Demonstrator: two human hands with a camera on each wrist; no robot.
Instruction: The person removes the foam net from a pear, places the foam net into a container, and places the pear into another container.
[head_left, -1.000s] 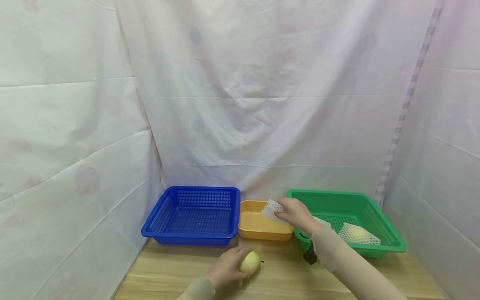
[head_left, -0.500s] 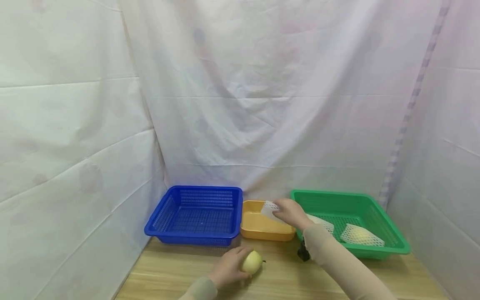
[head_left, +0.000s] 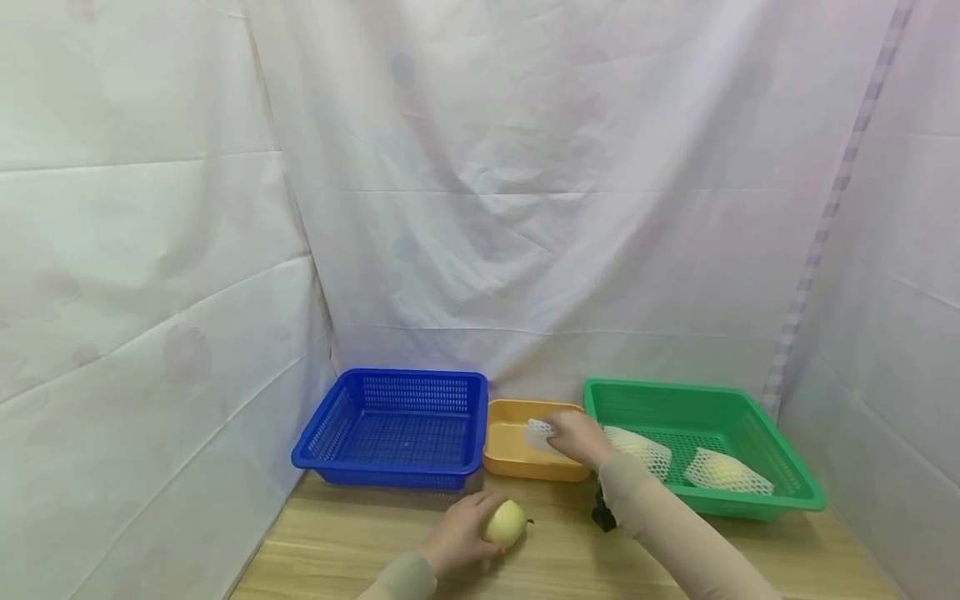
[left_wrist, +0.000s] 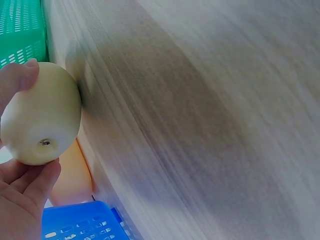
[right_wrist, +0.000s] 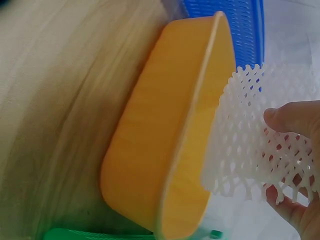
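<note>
The fingers of the left hand [head_left: 461, 533] are clamped on a pear [head_left: 507, 524], smooth and rounded, pale yellow-green, with a short dark stem; it sits on the tabletop [head_left: 360, 533], on the near side of the orange plastic tray [head_left: 536, 472]. The fingers of the right hand [head_left: 576, 435] pinch a white foam net sleeve [right_wrist: 237, 137], soft, with a diamond-holed mesh and a scalloped edge, at the opening of the orange tray; whether it touches the tray cannot be told. The orange tray is smooth-walled, with rounded corners. To its left is a blue plastic basket [head_left: 390, 479], rectangular, with slotted sides; to its right, a green plastic basket [head_left: 750, 505] with a perforated base holds two pale fruits in white foam netting [head_left: 726, 473]. The tabletop is wood-grained. Behind the orange tray hangs a creased, pale cloth [head_left: 480, 217] with faint spots.
</note>
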